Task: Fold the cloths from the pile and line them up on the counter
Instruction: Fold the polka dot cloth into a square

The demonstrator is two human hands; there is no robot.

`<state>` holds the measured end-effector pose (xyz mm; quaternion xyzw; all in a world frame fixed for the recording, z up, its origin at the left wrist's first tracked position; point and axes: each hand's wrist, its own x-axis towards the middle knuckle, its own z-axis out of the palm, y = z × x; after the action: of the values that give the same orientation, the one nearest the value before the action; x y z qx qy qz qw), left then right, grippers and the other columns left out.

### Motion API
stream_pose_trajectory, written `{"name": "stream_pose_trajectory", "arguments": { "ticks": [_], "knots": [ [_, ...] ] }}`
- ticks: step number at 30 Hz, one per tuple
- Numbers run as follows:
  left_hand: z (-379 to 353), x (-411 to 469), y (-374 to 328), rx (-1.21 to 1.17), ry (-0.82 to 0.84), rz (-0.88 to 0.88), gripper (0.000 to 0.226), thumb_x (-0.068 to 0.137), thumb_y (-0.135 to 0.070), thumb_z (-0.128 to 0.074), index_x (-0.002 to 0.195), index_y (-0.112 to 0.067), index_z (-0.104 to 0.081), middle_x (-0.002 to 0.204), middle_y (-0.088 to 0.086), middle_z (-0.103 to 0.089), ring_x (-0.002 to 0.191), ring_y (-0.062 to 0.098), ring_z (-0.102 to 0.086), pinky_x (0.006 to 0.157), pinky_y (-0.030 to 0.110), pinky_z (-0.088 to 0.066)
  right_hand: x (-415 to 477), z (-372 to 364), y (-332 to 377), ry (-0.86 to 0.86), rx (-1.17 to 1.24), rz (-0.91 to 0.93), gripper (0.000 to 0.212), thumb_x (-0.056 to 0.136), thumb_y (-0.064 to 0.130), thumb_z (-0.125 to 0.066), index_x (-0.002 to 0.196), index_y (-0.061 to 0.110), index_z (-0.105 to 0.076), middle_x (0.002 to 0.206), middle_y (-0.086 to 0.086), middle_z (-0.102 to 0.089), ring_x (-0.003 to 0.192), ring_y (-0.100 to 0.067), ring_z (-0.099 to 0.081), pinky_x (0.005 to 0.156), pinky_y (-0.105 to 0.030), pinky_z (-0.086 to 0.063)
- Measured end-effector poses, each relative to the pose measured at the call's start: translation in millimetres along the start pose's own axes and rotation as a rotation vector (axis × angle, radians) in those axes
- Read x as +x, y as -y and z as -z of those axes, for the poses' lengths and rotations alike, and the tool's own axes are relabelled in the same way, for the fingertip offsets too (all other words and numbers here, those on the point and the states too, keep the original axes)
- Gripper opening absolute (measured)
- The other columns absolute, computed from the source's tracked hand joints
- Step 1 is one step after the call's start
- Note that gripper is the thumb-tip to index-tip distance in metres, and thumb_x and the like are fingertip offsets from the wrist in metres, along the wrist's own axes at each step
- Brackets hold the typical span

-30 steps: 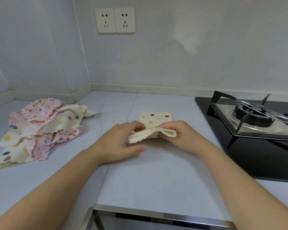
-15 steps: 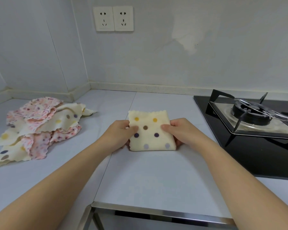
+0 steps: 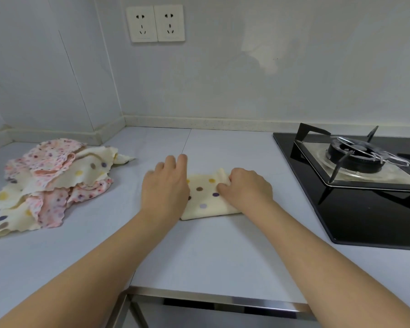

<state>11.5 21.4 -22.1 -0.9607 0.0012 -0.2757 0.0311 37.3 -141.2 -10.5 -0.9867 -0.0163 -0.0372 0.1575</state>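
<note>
A cream cloth with coloured dots (image 3: pixel 205 197) lies folded into a small square on the grey counter (image 3: pixel 199 256), near its middle. My left hand (image 3: pixel 166 185) rests flat over the cloth's left part, fingers stretched forward past its far edge. My right hand (image 3: pixel 246 189) has its fingers curled onto the cloth's right edge, where the fabric bunches up a little at the far corner. To the left sits the pile of unfolded cloths (image 3: pixel 50 183), pink floral and cream dotted ones, crumpled together.
A black glass hob with a gas burner (image 3: pixel 355 157) fills the right side of the counter. Two wall sockets (image 3: pixel 155 23) sit above. A metal frame (image 3: pixel 223 301) runs under the counter's front edge. The walls meet in a corner behind the pile.
The near half of the cloth was folded over into a square. My left hand then left the cloth's side and slid forward flat across its left part; my right hand stays at the right edge.
</note>
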Motion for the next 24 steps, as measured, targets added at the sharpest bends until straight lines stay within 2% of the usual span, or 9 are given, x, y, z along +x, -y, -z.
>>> {"name": "stream_pose_trajectory", "arguments": {
  "ticks": [1, 3, 5, 6, 8, 10, 15, 21, 24],
  "knots": [
    [-4.0, -0.1, 0.8, -0.045, -0.064, -0.113, 0.036, 0.070, -0.019, -0.068, 0.103, -0.013, -0.057, 0.084, 0.003, -0.056, 0.066, 0.026, -0.055, 0.054, 0.029, -0.033, -0.5, 0.9, -0.4, -0.009, -0.020, -0.004, 0.028, 0.089, 0.043, -0.051, 0.081, 0.017, -0.043, 0.074, 0.002, -0.045, 0.077, -0.025, -0.048, 0.060, -0.029, -0.032],
    [-8.7, 0.4, 1.7, -0.145, 0.000, -0.296, 0.033, 0.081, -0.035, -0.043, 0.099, -0.018, -0.065, 0.093, 0.001, -0.063, 0.077, 0.024, -0.061, 0.068, 0.034, -0.040, -1.2, 3.5, -2.0, -0.038, -0.055, -0.016, 0.029, 0.089, 0.045, -0.051, 0.092, 0.017, -0.043, 0.077, 0.001, -0.044, 0.077, -0.026, -0.046, 0.063, -0.030, -0.032],
    [-3.2, -3.1, -3.0, -0.184, 0.092, -0.321, 0.056, 0.083, -0.044, -0.015, 0.088, -0.020, -0.065, 0.084, -0.003, -0.063, 0.072, 0.020, -0.058, 0.069, 0.033, -0.036, -0.7, 6.1, -5.1, -0.059, -0.082, -0.017, 0.029, 0.089, 0.044, -0.050, 0.098, 0.017, -0.045, 0.081, 0.001, -0.047, 0.078, -0.026, -0.046, 0.065, -0.030, -0.033],
    [0.4, -3.7, -3.3, -0.208, 0.077, -0.279, 0.054, 0.086, -0.044, -0.015, 0.082, -0.019, -0.063, 0.076, -0.004, -0.061, 0.066, 0.020, -0.055, 0.066, 0.032, -0.032, -0.1, 7.0, -7.0, -0.056, -0.084, 0.000, 0.028, 0.089, 0.043, -0.049, 0.099, 0.017, -0.047, 0.085, 0.001, -0.050, 0.079, -0.025, -0.047, 0.066, -0.031, -0.034],
    [3.3, -0.9, -0.4, -0.328, 0.040, -0.115, 0.034, 0.092, -0.040, -0.033, 0.080, -0.018, -0.057, 0.069, -0.004, -0.060, 0.065, 0.021, -0.054, 0.064, 0.030, -0.026, 2.2, 6.8, -11.2, -0.023, -0.041, 0.074, 0.024, 0.088, 0.042, -0.051, 0.096, 0.019, -0.052, 0.091, 0.001, -0.053, 0.082, -0.023, -0.051, 0.066, -0.031, -0.036],
    [6.4, 1.9, 4.8, -0.461, 0.093, 0.020, 0.020, 0.090, -0.039, -0.051, 0.086, -0.020, -0.055, 0.077, -0.006, -0.061, 0.073, 0.019, -0.056, 0.066, 0.029, -0.032, 3.6, 5.6, -14.8, 0.020, 0.068, 0.185, 0.017, 0.087, 0.038, -0.054, 0.090, 0.022, -0.054, 0.093, 0.003, -0.053, 0.086, -0.020, -0.053, 0.069, -0.031, -0.040],
    [-4.0, 7.8, 23.1, -0.550, 0.437, 0.085, 0.028, 0.078, -0.057, -0.063, 0.094, -0.037, -0.052, 0.092, -0.013, -0.047, 0.089, 0.009, -0.050, 0.089, 0.029, -0.040, 2.4, 1.9, -15.3, 0.098, 0.227, 0.440, 0.006, 0.087, 0.030, -0.060, 0.085, 0.028, -0.055, 0.095, 0.006, -0.058, 0.090, -0.012, -0.054, 0.081, -0.032, -0.046],
    [3.4, 10.4, 25.3, -0.880, 0.531, 0.066, 0.012, 0.084, -0.019, -0.068, 0.080, -0.024, -0.057, 0.079, -0.010, -0.055, 0.068, 0.003, -0.049, 0.059, 0.008, -0.038, -4.2, 1.7, -10.6, 0.165, 0.443, 0.495, 0.011, 0.085, 0.023, -0.063, 0.080, 0.026, -0.055, 0.080, 0.012, -0.061, 0.081, -0.006, -0.058, 0.075, -0.024, -0.044],
    [7.0, 8.3, 27.2, -1.126, 0.494, 0.080, 0.018, 0.084, -0.003, -0.063, 0.082, -0.018, -0.052, 0.071, -0.003, -0.054, 0.062, 0.011, -0.046, 0.060, 0.019, -0.040, -5.7, 2.2, -10.7, 0.174, 0.563, 0.459, 0.010, 0.083, 0.025, -0.066, 0.080, 0.023, -0.056, 0.079, 0.007, -0.064, 0.081, -0.011, -0.057, 0.074, -0.027, -0.046]
  ]
}}
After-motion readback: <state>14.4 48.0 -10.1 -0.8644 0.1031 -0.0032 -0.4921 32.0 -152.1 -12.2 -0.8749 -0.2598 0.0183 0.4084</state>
